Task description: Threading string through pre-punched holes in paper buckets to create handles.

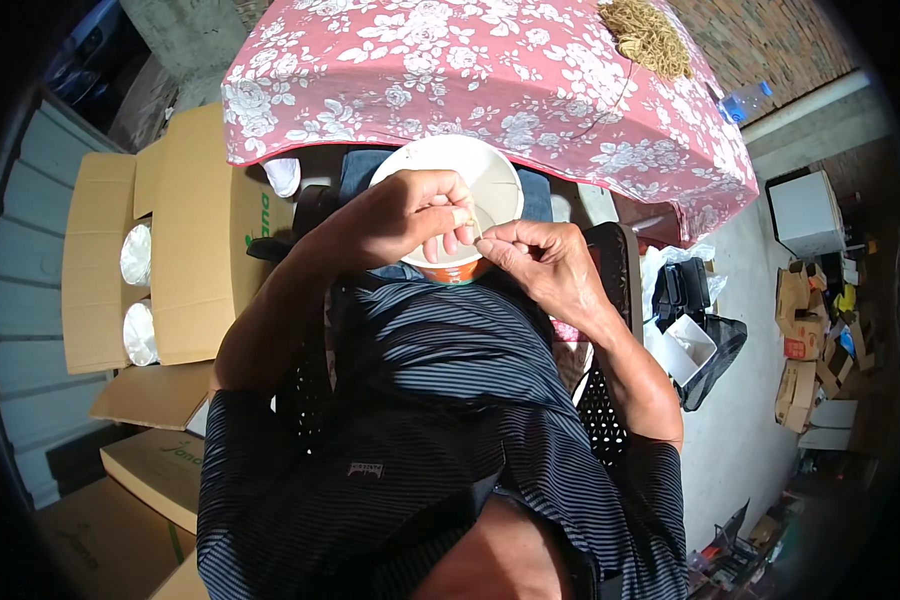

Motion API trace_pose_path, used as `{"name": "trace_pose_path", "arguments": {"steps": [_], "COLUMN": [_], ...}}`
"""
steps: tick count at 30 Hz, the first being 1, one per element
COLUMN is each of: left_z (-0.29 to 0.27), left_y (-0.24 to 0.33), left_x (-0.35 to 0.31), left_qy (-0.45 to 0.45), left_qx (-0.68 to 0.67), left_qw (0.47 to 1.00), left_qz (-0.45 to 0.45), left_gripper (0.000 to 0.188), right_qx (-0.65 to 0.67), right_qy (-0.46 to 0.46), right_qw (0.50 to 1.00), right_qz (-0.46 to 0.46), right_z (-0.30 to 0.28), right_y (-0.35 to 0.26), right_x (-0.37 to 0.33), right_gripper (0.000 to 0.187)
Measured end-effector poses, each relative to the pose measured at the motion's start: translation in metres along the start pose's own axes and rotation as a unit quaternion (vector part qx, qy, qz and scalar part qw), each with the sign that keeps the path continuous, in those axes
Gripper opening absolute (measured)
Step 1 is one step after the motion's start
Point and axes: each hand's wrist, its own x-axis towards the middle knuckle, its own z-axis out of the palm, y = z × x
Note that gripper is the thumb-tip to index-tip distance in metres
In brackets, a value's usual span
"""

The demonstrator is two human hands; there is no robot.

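Above a white bucket (497,180) with an orange lower outside, my two hands meet almost fingertip to fingertip. My left hand (432,212) is closed, thumb against the bent index finger, with the other fingers curled below. Thumb and index finger of my right hand (548,262) pinch together just to its right. A thin tan strand seems to run between the two pinches; its ends are too fine to make out. The bucket stands between my legs, its near rim partly hidden by my hands. Inside, a thin dark line crosses the pale wall.
A table under a pink flowered cloth (410,80) stands ahead, with a tangled bundle of tan strands (648,38) at its far right. To my left, an open cardboard box (195,240) holds plastic-wrapped rolls (137,255). A white container (688,350) and black bags lie on the right.
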Motion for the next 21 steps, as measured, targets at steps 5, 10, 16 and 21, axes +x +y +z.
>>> {"name": "trace_pose_path", "arguments": {"steps": [5, 10, 16, 21], "left_z": [0.002, 0.006, 0.03, 0.035], "left_y": [-0.011, 0.009, -0.011, -0.022], "left_x": [0.003, -0.009, 0.01, 0.019], "left_qy": [0.152, 0.161, 0.197, 0.148], "left_qx": [0.073, 0.301, 0.174, 0.023], "left_qw": [0.985, 0.94, 0.961, 0.983], "left_qz": [0.029, -0.008, 0.081, 0.105], "left_gripper": [0.019, 0.025, 0.023, 0.02], "right_qx": [0.087, 0.089, 0.069, 0.04], "right_qy": [0.03, 0.075, 0.098, 0.086], "right_qw": [0.993, 0.991, 0.993, 0.995], "right_qz": [0.073, 0.073, 0.024, 0.026], "right_z": [0.006, 0.009, 0.02, 0.017], "right_y": [0.004, 0.002, 0.0, 0.004], "right_x": [0.003, 0.003, -0.001, -0.001], "right_gripper": [0.018, 0.019, 0.02, 0.02]}}
